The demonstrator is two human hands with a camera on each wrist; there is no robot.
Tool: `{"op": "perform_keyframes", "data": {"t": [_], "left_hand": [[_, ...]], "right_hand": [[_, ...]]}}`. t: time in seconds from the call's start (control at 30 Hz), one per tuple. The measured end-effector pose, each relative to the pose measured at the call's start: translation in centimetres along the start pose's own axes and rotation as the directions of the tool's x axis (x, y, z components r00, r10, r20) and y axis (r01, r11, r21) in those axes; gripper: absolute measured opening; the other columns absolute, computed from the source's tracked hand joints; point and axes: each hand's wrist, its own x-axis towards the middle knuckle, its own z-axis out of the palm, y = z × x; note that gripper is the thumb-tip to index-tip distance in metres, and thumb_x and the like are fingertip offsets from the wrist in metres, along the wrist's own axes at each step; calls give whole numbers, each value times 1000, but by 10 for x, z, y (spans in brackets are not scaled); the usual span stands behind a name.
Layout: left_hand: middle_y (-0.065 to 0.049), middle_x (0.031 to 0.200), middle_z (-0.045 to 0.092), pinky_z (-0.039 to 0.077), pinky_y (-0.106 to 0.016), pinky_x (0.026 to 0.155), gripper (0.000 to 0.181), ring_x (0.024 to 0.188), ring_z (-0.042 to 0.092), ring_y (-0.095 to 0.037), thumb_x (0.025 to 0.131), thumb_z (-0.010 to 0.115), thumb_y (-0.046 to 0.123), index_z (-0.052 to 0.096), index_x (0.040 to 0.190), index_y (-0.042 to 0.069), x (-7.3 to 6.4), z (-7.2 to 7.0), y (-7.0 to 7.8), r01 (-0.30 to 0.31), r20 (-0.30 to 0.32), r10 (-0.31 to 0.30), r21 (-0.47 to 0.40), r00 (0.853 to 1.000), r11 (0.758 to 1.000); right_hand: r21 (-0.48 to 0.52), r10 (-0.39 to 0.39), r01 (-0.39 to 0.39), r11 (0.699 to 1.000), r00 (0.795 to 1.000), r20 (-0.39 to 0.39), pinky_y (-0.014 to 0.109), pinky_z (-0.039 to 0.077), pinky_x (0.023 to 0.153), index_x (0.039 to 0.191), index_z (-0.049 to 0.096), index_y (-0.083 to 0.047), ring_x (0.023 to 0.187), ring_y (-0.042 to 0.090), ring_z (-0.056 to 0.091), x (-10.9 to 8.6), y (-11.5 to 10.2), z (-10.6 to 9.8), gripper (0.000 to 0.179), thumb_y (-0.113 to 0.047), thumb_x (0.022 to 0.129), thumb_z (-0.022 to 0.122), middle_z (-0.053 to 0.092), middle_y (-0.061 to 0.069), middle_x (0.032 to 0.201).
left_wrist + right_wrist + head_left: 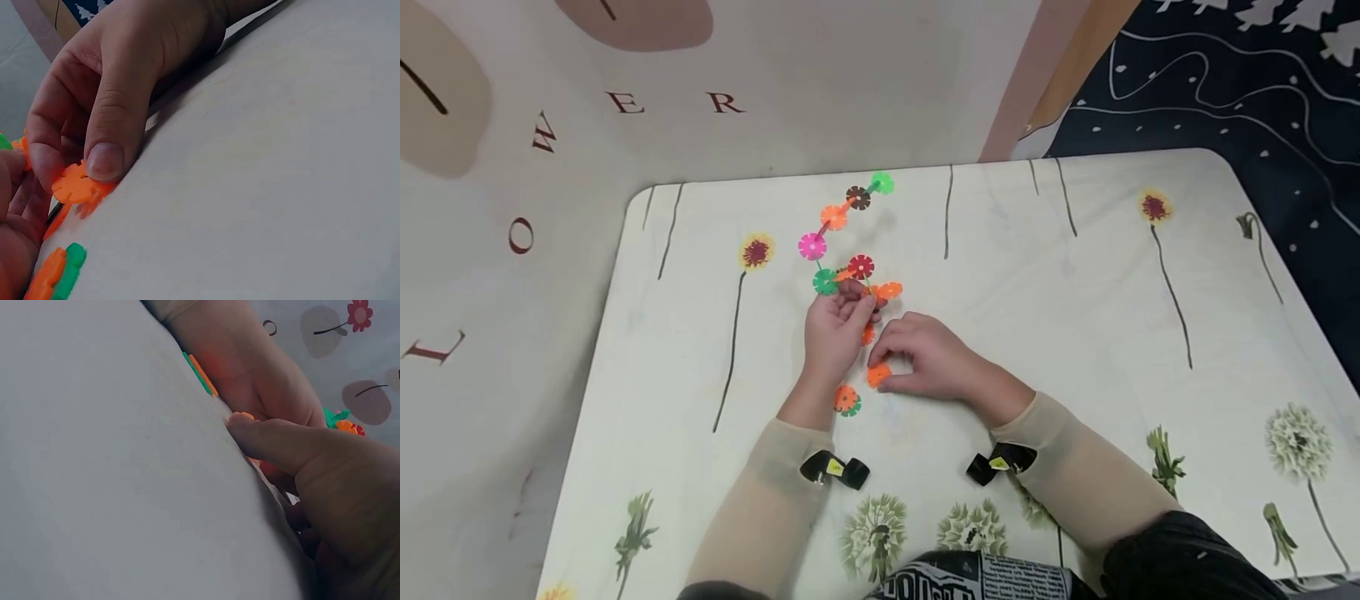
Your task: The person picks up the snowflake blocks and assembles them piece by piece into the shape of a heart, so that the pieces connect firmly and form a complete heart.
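"So the table (1037, 333) is white, with flowers printed across it. What's closest to the person?"

"Two beige sleeves (752, 508), each with a small black device (842, 470) at the wrist. Past them lies a notched orange-and-green pair (847, 400), the orange disc overlapping the green, near the left wrist."

"And the hands?"

"The right hand (932, 354) is nearly closed, thumb and fingers pinching a loose orange disc (878, 375) low over the table. Another orange disc (868, 335) sits between the hands, just by the left one."

"What has the left hand (837, 332) got?"

"It's narrowed too, thumb and fingers gripping the near part of a chain of discs, with orange pieces (890, 290) at the fingertips. A red disc (861, 267) and a green disc (825, 282) come just beyond."

"Where does the chain run?"

"Away over the table: a pink disc (812, 247), an orange one, a brown disc (858, 197), then a bright green disc (882, 182) near the far edge."

"Behind that?"

"A pale wall (850, 75) with red letters, and a dark tree-printed panel (1187, 75) at the right."
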Motion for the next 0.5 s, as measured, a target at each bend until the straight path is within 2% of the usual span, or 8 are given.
{"op": "perform_keyframes", "data": {"t": [0.13, 0.23, 0.3, 0.37, 0.43, 0.5], "left_hand": [[-17, 110, 72, 63, -31, 87, 16, 95, 75, -26, 104, 70, 6, 59, 114, 0, 0, 0, -1, 4, 6, -4, -12, 1000, 1000], [-17, 109, 72, 63, -31, 88, 16, 96, 74, -26, 104, 69, 5, 59, 115, -1, 1, 1, 0, 9, 10, -9, -16, 1000, 1000], [-17, 110, 72, 63, -32, 88, 16, 97, 74, -26, 105, 69, 6, 59, 115, 0, 2, 1, 1, 23, 9, -23, -21, 1000, 1000], [-16, 111, 73, 63, -32, 88, 17, 97, 75, -27, 105, 70, 8, 59, 115, 1, 2, 1, 1, 32, 5, -32, -14, 999, 999], [-15, 111, 72, 63, -32, 88, 17, 97, 75, -28, 105, 70, 9, 59, 115, 2, 1, 0, 1, 31, 1, -31, -8, 1000, 999], [-15, 111, 72, 63, -32, 87, 18, 97, 75, -29, 104, 71, 10, 59, 115, 2, 1, -1, 1, 22, -2, -22, -2, 1000, 1000]], "right_hand": [[99, 103, -94, 991, 991, -82, 32, 49, 79, 99, 78, -19, 84, 10, 58, -1, 0, 1, 14, -15, 89, 87, 71, -12, 94], [262, 236, -187, 947, 956, -171, 30, 51, 73, 100, 77, -15, 79, 14, 59, -2, 0, 1, 12, -10, 92, 84, 69, -8, 91], [375, 324, -223, 900, 917, -231, 30, 53, 71, 102, 76, -11, 78, 18, 60, -2, -1, 0, 12, -7, 93, 83, 70, -2, 91], [470, 409, -246, 847, 867, -283, 28, 53, 69, 105, 74, -8, 78, 21, 61, -1, -2, -1, 12, -6, 95, 80, 71, 2, 93], [552, 487, -254, 794, 810, -327, 27, 53, 69, 108, 71, -6, 78, 22, 62, 1, -2, -2, 13, -5, 97, 77, 70, 6, 92], [649, 559, -229, 725, 746, -361, 26, 57, 70, 111, 67, -4, 79, 22, 65, 4, -2, -2, 14, -2, 99, 73, 69, 10, 94]]}}
